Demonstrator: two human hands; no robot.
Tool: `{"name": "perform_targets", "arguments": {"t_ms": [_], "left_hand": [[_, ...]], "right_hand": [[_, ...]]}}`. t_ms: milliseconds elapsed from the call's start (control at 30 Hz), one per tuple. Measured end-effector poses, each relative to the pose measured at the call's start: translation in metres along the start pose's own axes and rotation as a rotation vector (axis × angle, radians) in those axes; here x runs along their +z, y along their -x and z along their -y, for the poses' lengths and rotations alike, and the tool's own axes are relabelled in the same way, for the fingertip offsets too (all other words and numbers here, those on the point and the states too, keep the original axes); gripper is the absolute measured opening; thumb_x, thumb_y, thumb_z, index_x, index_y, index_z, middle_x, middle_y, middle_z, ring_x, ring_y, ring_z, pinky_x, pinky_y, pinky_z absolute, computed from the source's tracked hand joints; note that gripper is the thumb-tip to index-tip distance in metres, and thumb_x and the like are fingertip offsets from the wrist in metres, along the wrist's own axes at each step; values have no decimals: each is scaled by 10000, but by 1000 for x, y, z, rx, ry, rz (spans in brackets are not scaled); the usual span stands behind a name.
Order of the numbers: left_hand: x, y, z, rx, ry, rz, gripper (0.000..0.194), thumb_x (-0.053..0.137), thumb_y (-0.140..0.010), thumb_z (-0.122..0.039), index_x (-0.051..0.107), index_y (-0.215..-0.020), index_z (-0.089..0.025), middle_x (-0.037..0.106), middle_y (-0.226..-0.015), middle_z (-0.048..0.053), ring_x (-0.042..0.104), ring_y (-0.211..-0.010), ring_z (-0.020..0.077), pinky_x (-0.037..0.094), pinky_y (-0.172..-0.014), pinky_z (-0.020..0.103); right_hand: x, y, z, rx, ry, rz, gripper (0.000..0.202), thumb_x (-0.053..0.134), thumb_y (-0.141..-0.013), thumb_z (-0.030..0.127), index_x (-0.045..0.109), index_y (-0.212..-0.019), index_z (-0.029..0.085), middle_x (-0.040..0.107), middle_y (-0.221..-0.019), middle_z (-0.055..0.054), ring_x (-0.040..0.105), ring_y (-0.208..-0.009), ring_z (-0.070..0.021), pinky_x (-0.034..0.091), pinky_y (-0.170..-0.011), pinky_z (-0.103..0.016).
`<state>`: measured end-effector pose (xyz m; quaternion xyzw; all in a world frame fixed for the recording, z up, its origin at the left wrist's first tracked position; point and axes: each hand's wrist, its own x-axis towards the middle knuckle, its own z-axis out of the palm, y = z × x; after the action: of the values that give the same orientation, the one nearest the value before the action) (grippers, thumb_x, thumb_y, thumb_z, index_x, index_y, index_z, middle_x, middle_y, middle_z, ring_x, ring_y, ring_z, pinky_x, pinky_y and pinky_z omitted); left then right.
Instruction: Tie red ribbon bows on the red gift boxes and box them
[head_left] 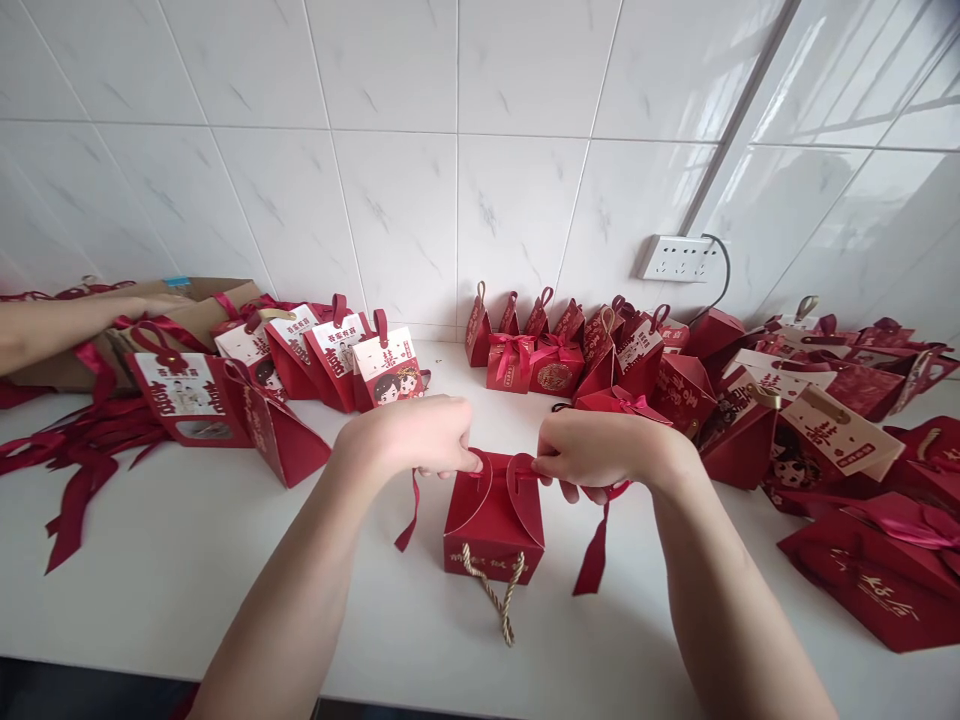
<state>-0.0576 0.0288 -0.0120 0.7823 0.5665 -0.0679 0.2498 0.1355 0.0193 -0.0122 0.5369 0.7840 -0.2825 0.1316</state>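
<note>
A small red box (493,555) with a gold rope handle (501,600) hanging down its front stands on the white table, between my hands. Its top flaps stand partly raised. A red ribbon (592,555) passes through the top, with loose ends hanging on both sides. My left hand (420,437) pinches the ribbon at the left of the flaps, fingers closed. At the right of the flaps, my right hand (589,452) is closed on the same ribbon.
Red and white gift boxes (386,365) stand behind at left. More red boxes (686,395) crowd the right side. Loose ribbons (82,450) lie at left, near a cardboard box (217,290) with another person's arm (60,328) over it. A power strip (679,258) is on the wall.
</note>
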Motion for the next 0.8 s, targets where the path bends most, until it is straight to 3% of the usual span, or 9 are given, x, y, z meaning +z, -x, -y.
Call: {"name": "perform_targets", "arguments": {"t_ms": [167,233,333,400,500,633,800], "left_hand": [[-11,16,11,22,12,-63,358,595,-649,-272,310,-443,-206,197,-452,-49,103,-390,71,64,-465,300],[-17,23,16,29,2,-89,356,587,-633,-226,285,-445,-200,160,-486,-47,73,-421,73,49,-483,304],[-25,29,23,74,35,-147,312,568,-656,-232,321,-470,-193,231,-508,-33,142,-425,78,81,-467,293],[-28,31,25,101,68,-205,298,553,-693,-270,351,-488,-191,294,-515,-27,227,-424,82,127,-452,280],[-30,35,24,111,103,-266,284,527,-742,-319,438,-506,-188,416,-543,-14,357,-450,94,207,-449,265],[-32,39,18,202,161,-315,274,530,-766,-331,530,-538,-180,501,-581,-7,424,-515,101,270,-483,253],[-32,37,14,286,285,-341,277,547,-777,-398,649,-636,-183,586,-646,12,520,-635,136,361,-554,247]], "right_hand": [[-3,10,-16,-82,-26,-73,285,444,-784,181,591,-541,154,648,-581,-58,543,-473,-132,377,-460,-257],[-5,18,-21,-106,-70,-112,243,448,-791,174,627,-627,153,675,-632,-52,575,-498,-132,407,-488,-253],[-8,31,-25,-143,-197,-170,224,455,-813,179,635,-945,175,687,-665,-16,601,-511,-132,436,-485,-236],[-10,39,-26,-208,-267,-194,239,467,-822,190,603,-1018,182,678,-664,-4,616,-540,-140,440,-473,-226],[-13,48,-30,-324,-349,-190,165,493,-822,205,605,-937,168,663,-668,-12,634,-588,-148,466,-500,-228],[-15,50,-38,-445,-473,-251,117,524,-803,194,607,-881,169,669,-743,-29,636,-606,-143,499,-540,-246],[-17,41,-43,-553,-623,-268,87,557,-772,192,627,-819,170,635,-645,-4,591,-528,-123,487,-476,-237]]}}
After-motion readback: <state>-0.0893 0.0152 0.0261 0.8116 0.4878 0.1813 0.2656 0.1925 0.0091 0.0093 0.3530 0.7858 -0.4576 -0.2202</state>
